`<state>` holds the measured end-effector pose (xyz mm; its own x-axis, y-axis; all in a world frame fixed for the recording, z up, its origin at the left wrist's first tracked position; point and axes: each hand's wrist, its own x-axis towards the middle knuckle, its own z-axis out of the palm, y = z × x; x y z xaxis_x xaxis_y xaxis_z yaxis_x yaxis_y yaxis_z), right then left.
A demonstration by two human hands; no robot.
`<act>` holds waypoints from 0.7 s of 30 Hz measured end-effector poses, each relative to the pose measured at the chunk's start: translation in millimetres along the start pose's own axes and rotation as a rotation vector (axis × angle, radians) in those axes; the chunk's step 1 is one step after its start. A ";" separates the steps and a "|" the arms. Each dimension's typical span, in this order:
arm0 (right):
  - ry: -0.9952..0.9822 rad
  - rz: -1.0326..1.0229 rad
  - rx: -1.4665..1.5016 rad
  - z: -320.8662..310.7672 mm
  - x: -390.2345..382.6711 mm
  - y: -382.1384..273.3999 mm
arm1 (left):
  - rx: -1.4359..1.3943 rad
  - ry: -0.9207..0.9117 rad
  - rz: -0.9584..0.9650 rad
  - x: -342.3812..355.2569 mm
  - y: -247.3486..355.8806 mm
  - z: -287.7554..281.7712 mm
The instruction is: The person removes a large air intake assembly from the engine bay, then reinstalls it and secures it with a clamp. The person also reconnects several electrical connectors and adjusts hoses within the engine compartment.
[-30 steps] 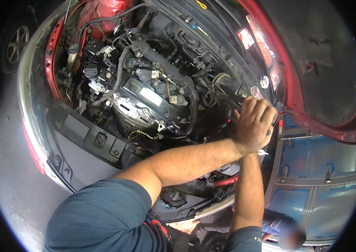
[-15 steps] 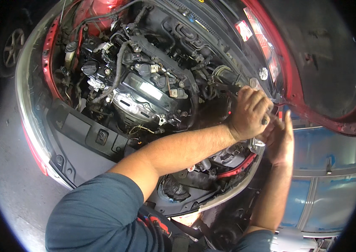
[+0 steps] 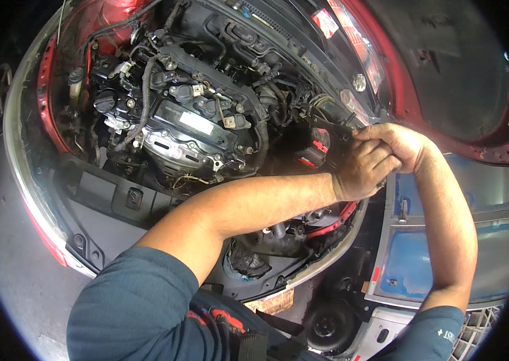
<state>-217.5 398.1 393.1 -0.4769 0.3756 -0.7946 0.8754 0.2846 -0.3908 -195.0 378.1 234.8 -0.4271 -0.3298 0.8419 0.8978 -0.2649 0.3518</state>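
Note:
My left hand [image 3: 365, 171] is a closed fist over the right side of the engine bay. A dark rod-like handle shows a little at its lower edge, and the rest is hidden in the fist. Against its far side lies my right hand [image 3: 400, 144], fingers bent and pressed over the left knuckles. What the right hand grips, if anything, is hidden. Close by, left of both hands, is a dark box-like part with red patches [image 3: 313, 149]. The engine [image 3: 188, 123], with hoses and connectors, is farther left.
The raised red hood [image 3: 398, 90] is at the far right. A blue-topped metal cabinet [image 3: 429, 246] stands beside the car. The grey front panel [image 3: 107, 186] borders the bay. A crumpled black thing [image 3: 248, 265] lies near the front edge. Below is a round black part [image 3: 326, 328].
My right hand has swung up and inward from the outstretched position onto the left fist. The left fist is slightly lower in the bay. The whole view has shifted a little.

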 end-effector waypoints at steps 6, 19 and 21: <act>0.023 0.141 0.019 -5.7 -2.9 18.7 | 0.101 -0.245 -0.055 -10.5 29.9 5.6; 0.045 0.207 -0.033 -2.2 -5.5 24.8 | 0.044 -0.264 -0.238 -26.0 77.3 -19.5; 0.044 0.213 -0.082 -0.5 -4.6 31.5 | -0.010 -0.253 -0.203 -33.5 75.7 -24.0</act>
<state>-187.7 405.8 384.7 -0.2867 0.4724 -0.8334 0.9481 0.2648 -0.1761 -115.2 347.3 223.4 -0.5564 -0.0338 0.8302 0.7951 -0.3116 0.5203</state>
